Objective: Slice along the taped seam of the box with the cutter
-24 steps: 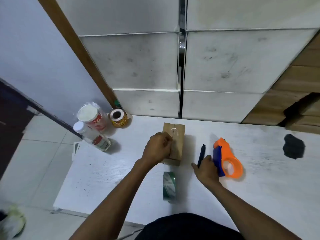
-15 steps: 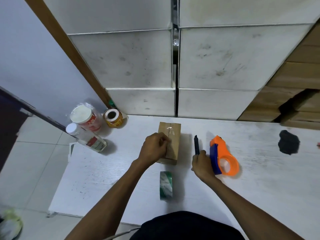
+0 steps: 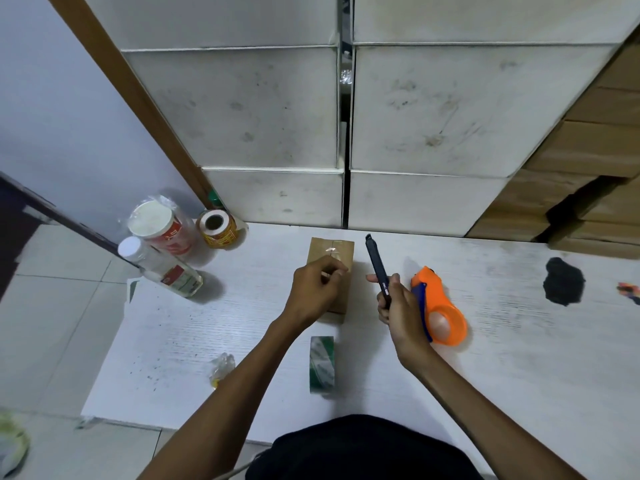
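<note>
Lifted off the table (image 3: 242, 306) since the earlier frame: black cutter (image 3: 378, 268), now gripped in right hand (image 3: 403, 306).
Points up and away, just right of brown box (image 3: 337, 258); left hand (image 3: 317, 292) curled on box top, nearer.

I see a plain brown cardboard box (image 3: 332, 271), kraft tone w/ a clear glossy tape strip on top. The slim utility knife (image 3: 377, 268) is matte black w/ tiny white lettering. Plastic tape dispenser (image 3: 440, 306): bright orange body, blue strip along one edge. Roll of tape (image 3: 322, 363) is green w/ white markings. White wood-grain surface (image 3: 207, 323) carries black specks and a black blotch (image 3: 562, 285). Round tub (image 3: 159, 226): white lid, red label. Clear bottle (image 3: 162, 268): white cap, red & white label. Sticker roll (image 3: 216, 228) looks yellow w/ red print. Stacked boxes (image 3: 259, 109) behind: white, grey smudges.
</note>
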Tool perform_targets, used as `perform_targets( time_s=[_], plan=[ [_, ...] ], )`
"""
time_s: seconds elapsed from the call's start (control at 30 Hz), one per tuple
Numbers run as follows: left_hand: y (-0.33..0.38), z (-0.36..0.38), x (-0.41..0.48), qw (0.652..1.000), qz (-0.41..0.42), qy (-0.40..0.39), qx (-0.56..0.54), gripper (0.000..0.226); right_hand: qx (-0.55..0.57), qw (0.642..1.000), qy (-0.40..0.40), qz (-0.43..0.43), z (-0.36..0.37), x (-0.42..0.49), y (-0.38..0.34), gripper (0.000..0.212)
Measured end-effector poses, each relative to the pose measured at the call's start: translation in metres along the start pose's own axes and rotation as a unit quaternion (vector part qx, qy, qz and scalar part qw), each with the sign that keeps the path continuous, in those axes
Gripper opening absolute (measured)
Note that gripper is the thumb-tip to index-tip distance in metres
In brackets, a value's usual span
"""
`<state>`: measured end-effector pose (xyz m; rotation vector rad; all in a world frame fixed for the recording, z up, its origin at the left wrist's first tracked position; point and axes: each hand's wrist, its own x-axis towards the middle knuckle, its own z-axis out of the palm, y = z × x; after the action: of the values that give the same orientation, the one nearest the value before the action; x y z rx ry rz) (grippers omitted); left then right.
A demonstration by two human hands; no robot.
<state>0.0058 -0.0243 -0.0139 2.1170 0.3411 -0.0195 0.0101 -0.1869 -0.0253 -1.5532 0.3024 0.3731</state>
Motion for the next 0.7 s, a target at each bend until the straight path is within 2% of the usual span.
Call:
perform_targets(
  time_s=[0.1,0.2,0.37,0.53,0.7],
  plan=[
    [0.000,-0.002,0.000,1.000,0.000,0.007,-0.010,0.015,0.105,0.994,-0.024,0.034,0.004,-0.005,-0.005,0.035],
    [0.000,-0.007,-0.001,1.000,0.001,0.008,-0.006,0.016,0.098,0.993,-0.057,0.029,0.001,-0.010,-0.008,0.013],
    [-0.002,-0.009,-0.001,1.000,-0.006,-0.007,-0.004,0.017,-0.032,0.993,-0.112,0.014,-0.003,-0.017,-0.009,0.014],
    [-0.001,-0.007,-0.004,0.999,-0.022,-0.025,-0.028,0.017,-0.023,0.989,-0.143,0.019,0.002,-0.017,-0.008,0.030],
    [-0.005,-0.006,-0.008,0.999,-0.023,-0.032,-0.025,0.018,-0.088,0.989,-0.116,-0.003,0.000,-0.019,-0.005,0.029]
  ],
)
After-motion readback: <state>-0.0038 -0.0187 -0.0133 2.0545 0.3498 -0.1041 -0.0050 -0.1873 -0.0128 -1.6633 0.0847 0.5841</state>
